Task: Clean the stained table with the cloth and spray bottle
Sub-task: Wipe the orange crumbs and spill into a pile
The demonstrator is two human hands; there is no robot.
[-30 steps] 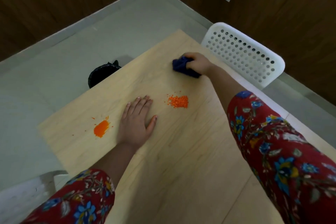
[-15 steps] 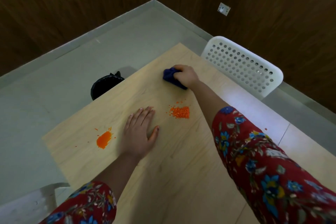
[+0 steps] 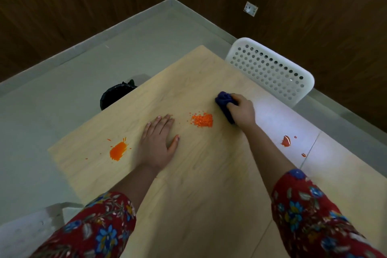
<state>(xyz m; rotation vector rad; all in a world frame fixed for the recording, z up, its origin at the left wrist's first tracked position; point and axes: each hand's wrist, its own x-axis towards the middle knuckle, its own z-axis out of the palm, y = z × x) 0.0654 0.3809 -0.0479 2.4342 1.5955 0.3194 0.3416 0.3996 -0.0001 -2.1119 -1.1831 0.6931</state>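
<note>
Right hand (image 3: 243, 110) presses a bunched dark blue cloth (image 3: 224, 101) to the pale wooden tabletop (image 3: 209, 174).
Right grip closed around the cloth, just right of a pile of orange granules (image 3: 202, 120). Left hand (image 3: 158, 142) lies flat, fingers spread, holding nothing, between that pile and an orange splatter stain (image 3: 118, 151). Smaller orange-red stain (image 3: 285, 141) near the right edge. White perforated plastic chair (image 3: 270, 69) beyond.

Left hand (image 3: 157, 142) flat (fingers spread), right hand (image 3: 240, 111) fisted, gripping
</note>
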